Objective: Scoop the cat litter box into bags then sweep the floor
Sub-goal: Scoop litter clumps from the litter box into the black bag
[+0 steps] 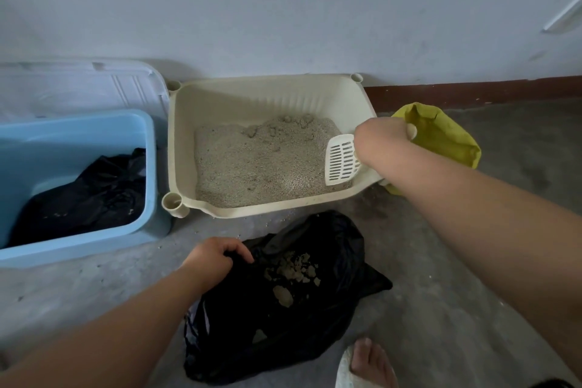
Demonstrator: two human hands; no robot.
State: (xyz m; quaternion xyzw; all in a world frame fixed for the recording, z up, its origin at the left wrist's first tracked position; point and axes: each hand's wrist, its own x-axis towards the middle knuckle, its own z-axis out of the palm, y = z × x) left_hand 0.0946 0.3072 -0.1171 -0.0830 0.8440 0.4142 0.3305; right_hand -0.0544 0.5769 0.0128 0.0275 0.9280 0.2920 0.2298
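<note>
A cream litter box [220, 98] stands against the wall, filled with grey litter [258, 164]. My right hand [382, 138] grips a white slotted scoop [341, 159] held over the right side of the litter; the scoop looks empty. On the floor in front lies a black plastic bag [315, 318] with litter clumps [293, 274] inside. My left hand [217, 260] clutches the bag's left edge, holding it open.
A light blue tub [148, 167] holding another black bag [91, 198] sits at the left, with a pale lid [88, 85] behind it. A yellow bag [447, 135] is right of the litter box. Litter grains dot the concrete floor [441, 293]. A bare foot [368, 362] shows at bottom.
</note>
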